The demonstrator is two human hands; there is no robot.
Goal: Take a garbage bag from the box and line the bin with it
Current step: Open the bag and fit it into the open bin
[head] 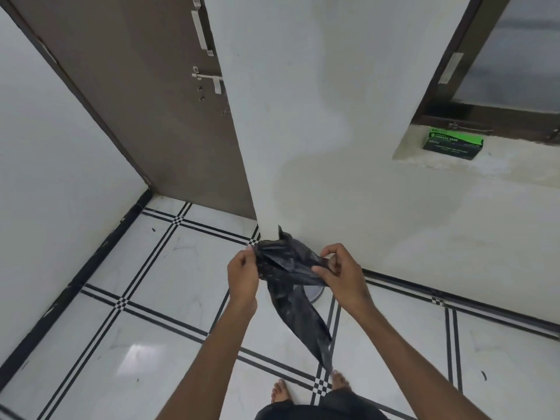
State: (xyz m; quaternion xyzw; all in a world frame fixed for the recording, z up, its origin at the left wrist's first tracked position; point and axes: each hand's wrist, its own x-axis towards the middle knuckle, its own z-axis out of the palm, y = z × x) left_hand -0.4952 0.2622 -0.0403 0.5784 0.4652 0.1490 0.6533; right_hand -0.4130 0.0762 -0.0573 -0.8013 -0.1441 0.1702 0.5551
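Note:
A black garbage bag (291, 277) hangs crumpled in front of me, its lower end trailing down toward my feet. My left hand (242, 275) grips its upper left part, and my right hand (341, 275) pinches its upper right part between thumb and fingers. The green and black garbage bag box (453, 144) lies on the window ledge at the upper right, far from both hands. A grey round rim, perhaps the bin (313, 294), shows on the floor behind the bag, mostly hidden by it.
A brown door (157, 101) stands at the upper left beside a white wall corner (251, 177). The floor is white tile with black stripe lines (136, 307). My bare feet (281, 389) stand at the bottom centre. A dark window frame (485, 116) sits above the ledge.

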